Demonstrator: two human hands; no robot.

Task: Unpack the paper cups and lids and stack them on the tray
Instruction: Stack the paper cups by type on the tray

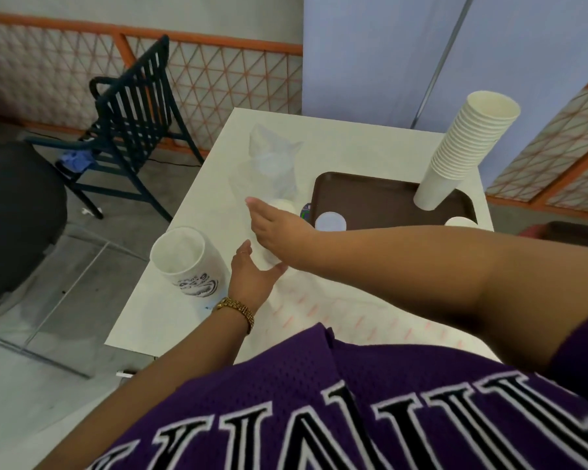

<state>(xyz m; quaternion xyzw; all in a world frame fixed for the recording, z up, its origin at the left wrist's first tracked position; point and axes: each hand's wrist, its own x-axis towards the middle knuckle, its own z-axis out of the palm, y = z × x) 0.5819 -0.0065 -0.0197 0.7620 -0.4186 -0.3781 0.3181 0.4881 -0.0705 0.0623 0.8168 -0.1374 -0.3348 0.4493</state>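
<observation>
A tall stack of white paper cups (469, 147) stands on the back right of the brown tray (370, 198). Two white lids lie on the tray's near edge, one at the left (330, 221) and one at the right (460, 221). A clear plastic bag (272, 161) holding white lids lies left of the tray. My right hand (272, 225) reaches across to the left with straight fingers, over a white round item (282, 205) that it partly hides. My left hand (252, 276) is open just below it, thumb spread, holding nothing I can see.
A large printed white cup (187, 262) stands at the white table's (353, 140) left edge, close to my left hand. A dark slatted chair (129, 123) stands on the floor to the left. A lattice railing runs behind.
</observation>
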